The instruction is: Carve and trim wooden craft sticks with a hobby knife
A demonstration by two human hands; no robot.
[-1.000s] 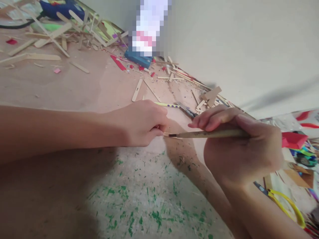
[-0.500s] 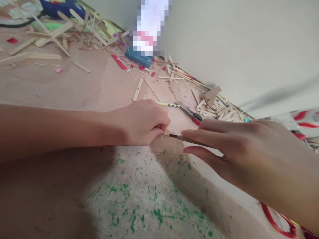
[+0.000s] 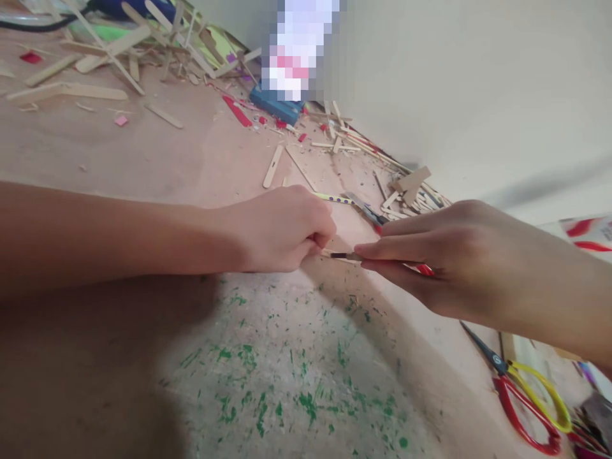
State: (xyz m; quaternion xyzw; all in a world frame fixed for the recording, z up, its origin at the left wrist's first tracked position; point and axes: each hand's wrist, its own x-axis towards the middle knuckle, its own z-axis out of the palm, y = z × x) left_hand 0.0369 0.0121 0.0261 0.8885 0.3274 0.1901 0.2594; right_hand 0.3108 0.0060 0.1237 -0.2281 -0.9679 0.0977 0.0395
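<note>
My left hand (image 3: 291, 229) is closed with its fingertips pinched near the table, and the tip of a pale wooden stick (image 3: 326, 254) peeks out beside the thumb. My right hand (image 3: 449, 261) pinches a thin stick-like tool with a dark tip (image 3: 339, 255) between thumb and straight fingers. That tip reaches the pale wood at my left fingertips; whether they touch, I cannot tell. Behind the hands lie a cutter with a metal blade (image 3: 366, 210) and a yellow strip with purple dots (image 3: 335, 199), both partly covered.
Red-and-yellow-handled scissors (image 3: 526, 395) lie at lower right. Craft sticks (image 3: 108, 51) are heaped at back left, with more wooden sticks (image 3: 414, 188) along the wall. A blue block (image 3: 276, 105) supports a blurred bright screen (image 3: 301, 44). Green paint marks (image 3: 306, 401) spot the table.
My right hand has turned and lifted slightly, and its thumb has closed up against the fingers on the tool. More of the scissors now shows. My left hand keeps its grip.
</note>
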